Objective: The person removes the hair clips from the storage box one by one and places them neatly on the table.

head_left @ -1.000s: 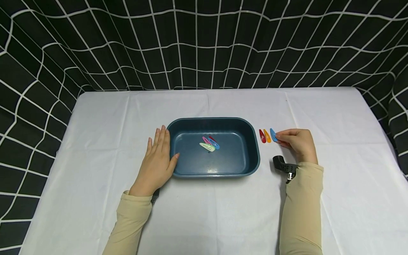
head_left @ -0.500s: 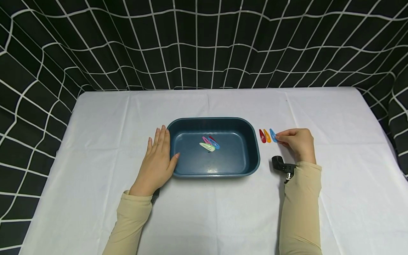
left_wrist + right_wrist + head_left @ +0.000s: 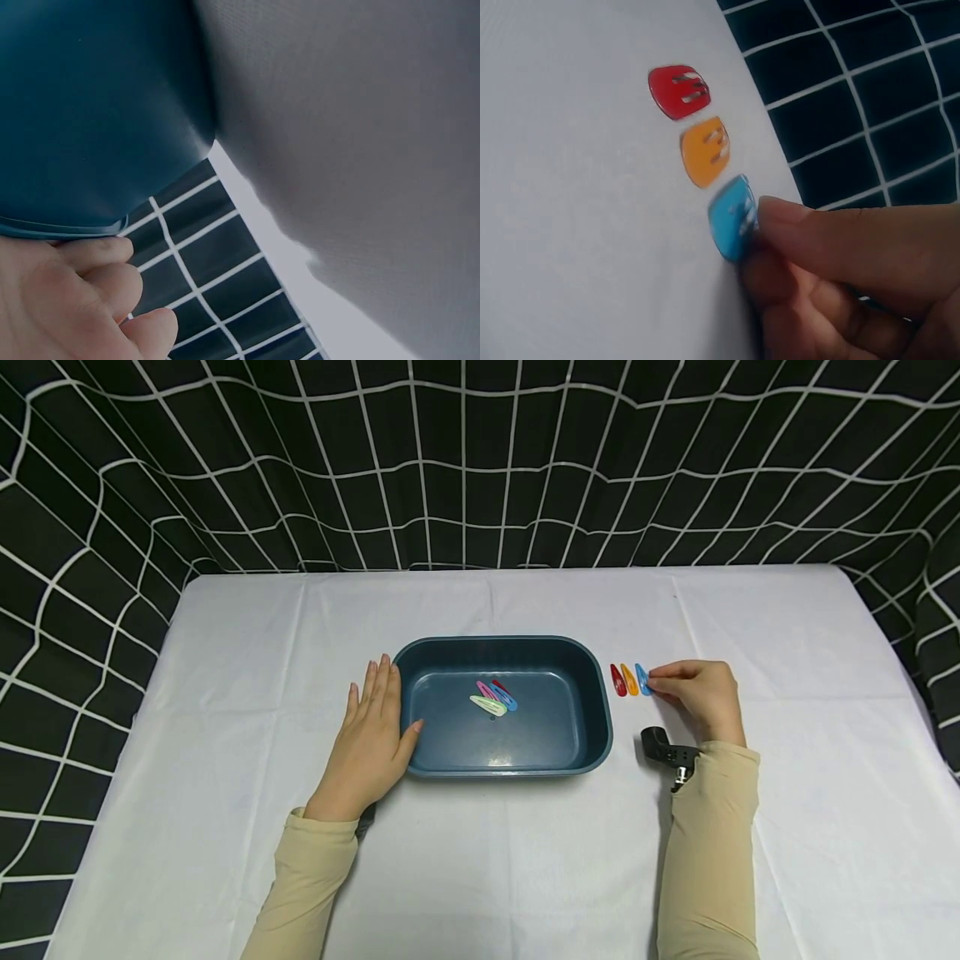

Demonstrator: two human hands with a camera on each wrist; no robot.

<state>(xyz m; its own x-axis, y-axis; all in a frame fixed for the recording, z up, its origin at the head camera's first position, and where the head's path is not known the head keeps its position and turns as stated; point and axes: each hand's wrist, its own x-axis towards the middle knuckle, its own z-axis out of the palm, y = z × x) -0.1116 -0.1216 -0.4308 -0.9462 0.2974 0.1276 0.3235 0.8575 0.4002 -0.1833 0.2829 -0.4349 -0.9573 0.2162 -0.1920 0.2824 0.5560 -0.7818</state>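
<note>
1. A white cloth [image 3: 517, 860] covers the table; a dark backdrop with white netting [image 3: 462, 468] fills the top of the head view and both upper sides.
2. At the centre stands a blue-green basin [image 3: 540, 739]. Inside, four hair clips lie bunched: a pale green clip [image 3: 486, 705], a pink clip [image 3: 484, 688], a second blue clip [image 3: 505, 698] and a dark red clip [image 3: 501, 685], partly covered.
3. The basin's right wall stands between that bunch and a row on the cloth, right of centre: a red clip [image 3: 618, 681], an orange clip [image 3: 629, 680] and a blue clip [image 3: 641, 678].
4. The right hand [image 3: 697, 693] pinches the blue clip's edge between thumb and fingertips, hiding part of it. A black device [image 3: 657, 743] juts out below, from the sleeve.
5. The left hand [image 3: 363, 747] lies along the basin's left side, fingers straight, thumb spread over the rim, covering part of that edge.
6. Compared with half a second ago, hardly anything differs: basin, clips and left hand keep their places, and the right hand holds the same pinch, its sleeve a touch further right.
</note>
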